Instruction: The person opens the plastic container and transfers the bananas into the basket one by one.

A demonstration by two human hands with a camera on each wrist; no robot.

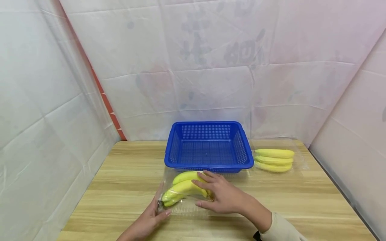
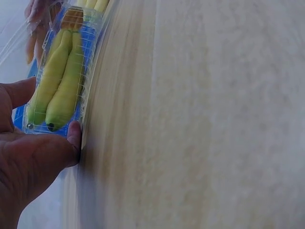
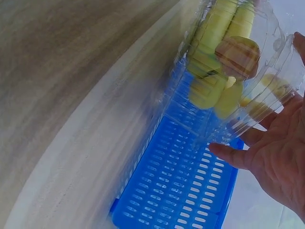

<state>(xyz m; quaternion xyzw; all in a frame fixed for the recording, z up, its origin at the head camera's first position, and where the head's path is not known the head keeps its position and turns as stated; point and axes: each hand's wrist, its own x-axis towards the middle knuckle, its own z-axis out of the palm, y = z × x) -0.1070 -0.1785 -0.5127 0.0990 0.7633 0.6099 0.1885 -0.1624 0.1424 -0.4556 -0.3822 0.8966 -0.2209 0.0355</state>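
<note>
A clear plastic box point(image 1: 188, 210) holding yellow bananas point(image 1: 184, 189) lies on the table in front of the blue basket. At its left end is my left hand point(image 1: 148, 214), thumb on the near corner and fingers on the far side, gripping it. The left wrist view shows the banana tips point(image 2: 59, 114) close to that thumb. My right hand point(image 1: 224, 194) lies over the right part of the box with fingers spread above the bananas. Through the clear plastic, the right wrist view shows some of its fingers point(image 3: 262, 109) and a brown stem end point(image 3: 237, 57).
The blue perforated basket point(image 1: 208, 166) stands against the box's far side, with nothing in it. To its right lies another clear package of bananas point(image 1: 274, 160). White sheets point(image 1: 211, 83) hang behind and at both sides of the wooden table point(image 1: 120, 187).
</note>
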